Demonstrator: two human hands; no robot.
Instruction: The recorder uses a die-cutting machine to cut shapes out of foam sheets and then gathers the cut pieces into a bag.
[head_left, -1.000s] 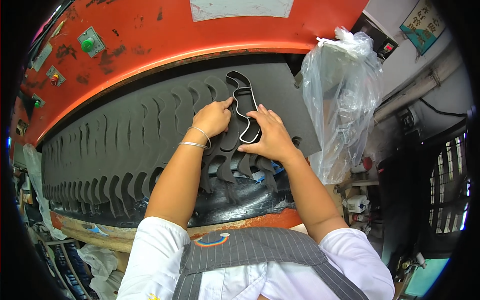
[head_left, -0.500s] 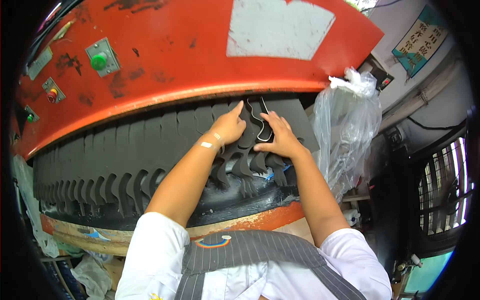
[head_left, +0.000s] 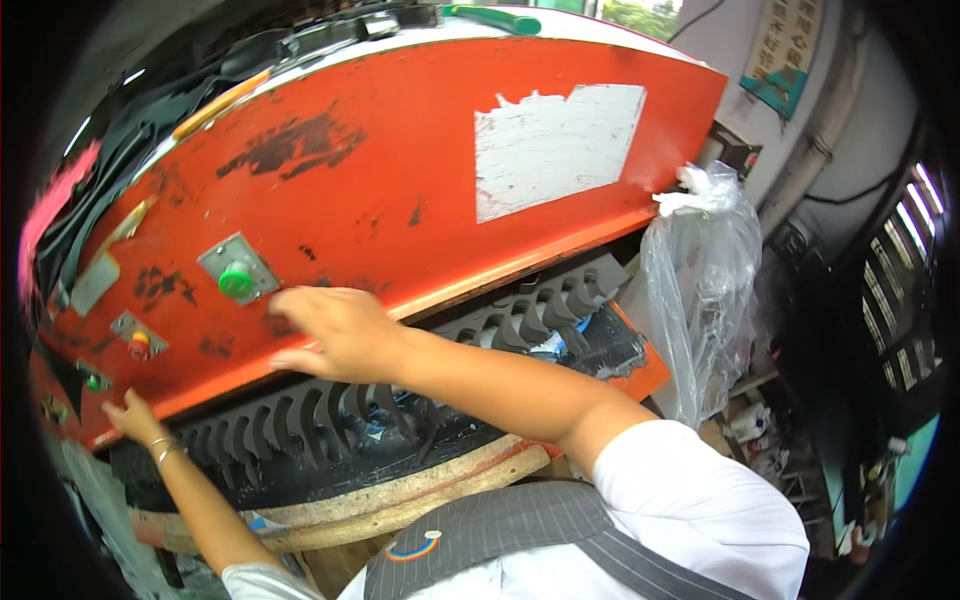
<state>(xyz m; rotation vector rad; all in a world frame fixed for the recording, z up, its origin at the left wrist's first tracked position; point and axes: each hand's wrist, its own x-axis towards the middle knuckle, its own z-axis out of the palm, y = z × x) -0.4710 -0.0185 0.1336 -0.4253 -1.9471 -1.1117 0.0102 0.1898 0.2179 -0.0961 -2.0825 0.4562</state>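
Right hand (head_left: 345, 333) empty near round green button (head_left: 236, 282), left hand (head_left: 136, 419) likewise near smaller green button (head_left: 94, 382); brushing might press either.

The head-worn fisheye looked forward and down — close above the forearms (head_left: 490, 388), facing the orange panel (head_left: 420, 160).

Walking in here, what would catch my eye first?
The big scuffed orange-red panel fills the upper middle. In front of it, the right hand is just right of a large green button; the left hand is near a smaller green button, far left. Below it shows a row of curved dark strips.
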